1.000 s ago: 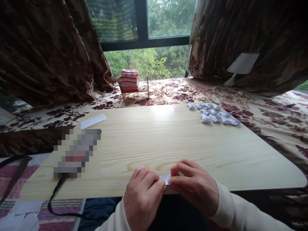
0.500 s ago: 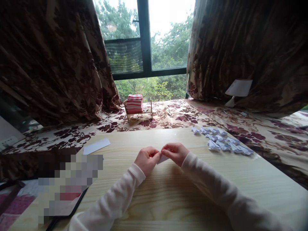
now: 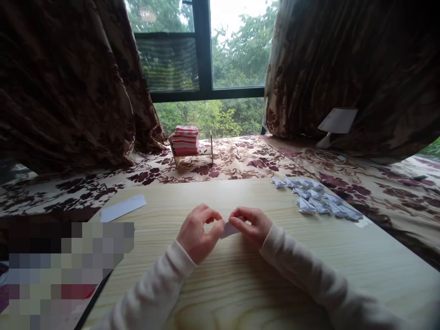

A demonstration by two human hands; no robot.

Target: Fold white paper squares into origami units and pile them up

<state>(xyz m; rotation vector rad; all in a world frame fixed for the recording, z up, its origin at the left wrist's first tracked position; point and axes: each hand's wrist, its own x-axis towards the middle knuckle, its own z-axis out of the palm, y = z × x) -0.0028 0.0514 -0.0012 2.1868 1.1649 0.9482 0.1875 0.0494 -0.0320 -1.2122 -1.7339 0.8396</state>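
A small piece of white paper [image 3: 229, 230] is held just above the table between my two hands. My right hand [image 3: 252, 224] pinches its right side between thumb and fingers, which cover part of it. My left hand [image 3: 201, 233] has its thumb and forefinger curled together at the paper's left edge, with a gap showing inside the curl. Off to the right, several folded white paper pieces [image 3: 314, 196] lie in rows. At the table's far left lies a flat strip of white paper [image 3: 123, 207].
The wooden table [image 3: 220, 293] stands before a ledge with a flowered cloth [image 3: 237, 162]. On the ledge are a small rack [image 3: 195, 154] with folded red-and-white cloths [image 3: 185, 140] and a white lamp [image 3: 338, 121]. A blurred-out patch [image 3: 68, 275] covers something at lower left.
My left hand has shifted a little left and its curl has opened wider. More of the paper's left end shows. The view has tilted down and turned slightly right.
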